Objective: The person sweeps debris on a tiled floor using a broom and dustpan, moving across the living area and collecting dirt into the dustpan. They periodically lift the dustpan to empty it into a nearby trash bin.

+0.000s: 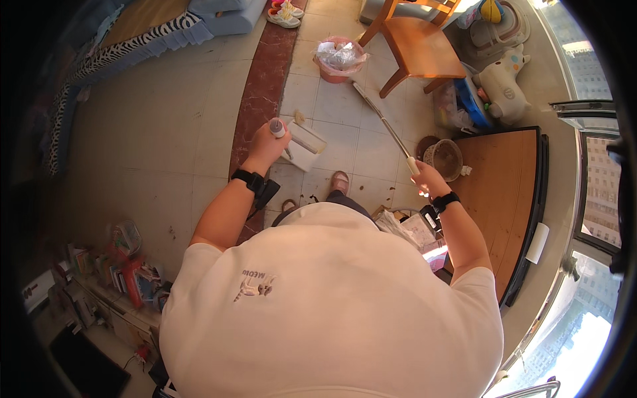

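Observation:
My left hand (264, 144) grips the grey-and-white upright handle (277, 128) of a dustpan. Below it the white dustpan (304, 149) rests on the tiled floor, with a tan tuft of debris (299, 117) at its far edge. In my right hand (429, 180) is the cream grip of a long metal pole (390, 130). The pole slants away to the left, and its pale far end (356, 87) lies close to the pink bin; I cannot tell what kind of head it has. Small brown bits (361, 188) are scattered near my shoe (340, 182).
Beyond the dustpan stands a lined pink waste bin (334, 77) with a wooden chair (423, 47) beside it. A perforated basket (444, 159) and a wooden panel (497, 194) are on the right. Papers and boxes (413, 226) sit by my right leg. A bed (144, 25) is far left.

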